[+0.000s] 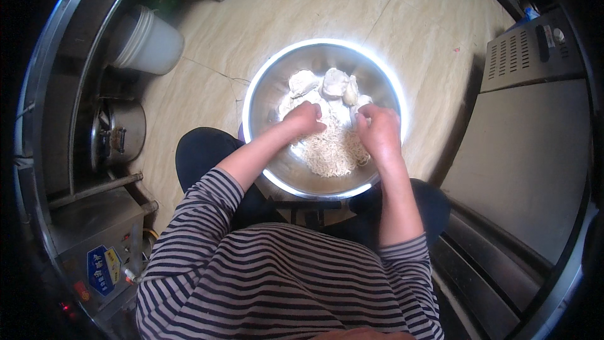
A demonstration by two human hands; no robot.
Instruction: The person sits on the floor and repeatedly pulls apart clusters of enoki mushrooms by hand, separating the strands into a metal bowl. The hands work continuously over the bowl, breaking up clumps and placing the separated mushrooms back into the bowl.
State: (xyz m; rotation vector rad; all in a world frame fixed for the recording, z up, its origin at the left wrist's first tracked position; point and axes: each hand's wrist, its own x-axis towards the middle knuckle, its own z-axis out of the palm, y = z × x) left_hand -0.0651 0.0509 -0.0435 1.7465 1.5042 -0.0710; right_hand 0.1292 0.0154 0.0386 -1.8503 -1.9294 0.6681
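A large stainless steel bowl (264,104) stands before my knees. Several pale, dough-like lumps (335,83) lie in its far half, some dusted with white. Nearer me in the bowl is a heap of thin, pale noodle-like strands (332,156). My left hand (306,119) is over the bowl's middle, fingers curled at the edge of the strands and the lumps. On the right side of the bowl my right hand (377,127) is bent inward, thumb and forefinger close together beside a lump. Whether either hand pinches something is too small to tell.
A white plastic bucket (158,45) and a steel pot (125,132) are at the left, by a metal rack. Pale floor tiles (330,0) lie beyond the bowl. A large stainless steel appliance (524,160) stands at the right, and a steel box with a blue label (104,269) at the lower left.
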